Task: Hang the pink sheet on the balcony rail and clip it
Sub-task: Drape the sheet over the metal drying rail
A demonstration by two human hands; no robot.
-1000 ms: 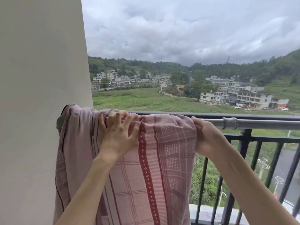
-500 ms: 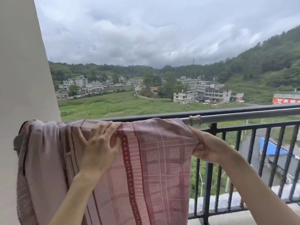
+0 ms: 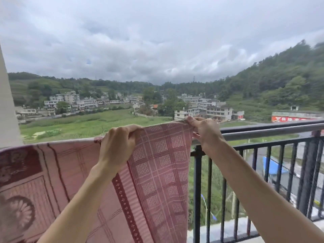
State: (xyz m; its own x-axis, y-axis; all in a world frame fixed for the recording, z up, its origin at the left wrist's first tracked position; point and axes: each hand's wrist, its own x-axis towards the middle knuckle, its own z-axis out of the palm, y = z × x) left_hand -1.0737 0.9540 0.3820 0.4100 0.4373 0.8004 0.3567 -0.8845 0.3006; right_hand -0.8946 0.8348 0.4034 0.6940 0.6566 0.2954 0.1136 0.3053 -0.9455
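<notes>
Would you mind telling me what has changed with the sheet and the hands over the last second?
Both hands have lifted the pink sheet's top edge above the balcony rail and drawn it out rightward. The left hand, flat on the cloth before, now pinches the edge; the right hand has moved up to the corner. The rest of the sheet still hangs over the rail; no clip shows.

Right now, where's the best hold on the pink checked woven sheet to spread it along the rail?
Probably the top edge of the pink checked woven sheet, pinched from above as the left hand and right hand do: it is lifted clear of the grey metal rail, free to slide right.
</notes>
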